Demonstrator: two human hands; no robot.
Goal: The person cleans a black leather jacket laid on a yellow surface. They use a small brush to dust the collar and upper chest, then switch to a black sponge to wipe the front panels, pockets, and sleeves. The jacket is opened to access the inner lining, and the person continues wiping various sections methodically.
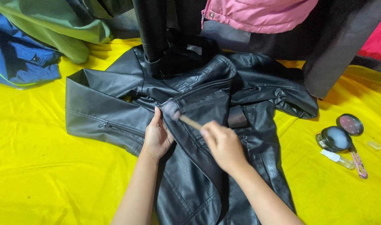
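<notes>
A black leather jacket [115, 104] lies spread on a yellow cloth [40, 166]. My left hand [157, 135] presses flat on the jacket's front panel beside the zipper edge. My right hand [223, 146] holds a small brush [180, 116] with a wooden handle; its blurred bristle head touches the jacket's lapel just above my left fingertips. The brush is blurred by motion.
An open round tin [334, 138] with pale paste sits at the right, its lid [350, 124] beside it. A small clear bottle [338, 159] and a pink tool [359, 164] lie next to them. Blue [19, 58], green [61, 29], pink [257, 14] and dark garments ring the far edge.
</notes>
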